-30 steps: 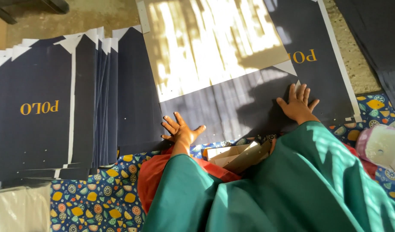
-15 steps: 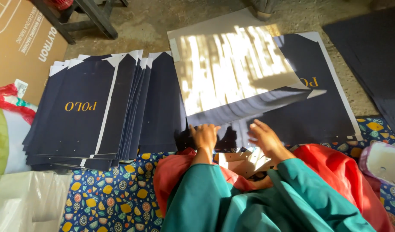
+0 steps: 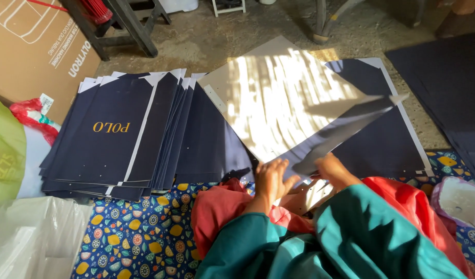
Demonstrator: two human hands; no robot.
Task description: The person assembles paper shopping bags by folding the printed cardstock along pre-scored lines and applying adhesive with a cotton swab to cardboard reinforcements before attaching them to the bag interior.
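Gripping the near edge of a dark sheet (image 3: 346, 129) with both hands, left hand (image 3: 271, 178) and right hand (image 3: 333, 170), fingers curled on it; far corner lifted and tilted over the sunlit pale board (image 3: 279, 98). Fingertips partly hidden under the sheet, so hold hard to read exactly. Left of that, fanned stack (image 3: 119, 139) of like sheets. Cut off at right: more dark sheets (image 3: 449, 88). Bare concrete floor (image 3: 222, 36) beyond, open.
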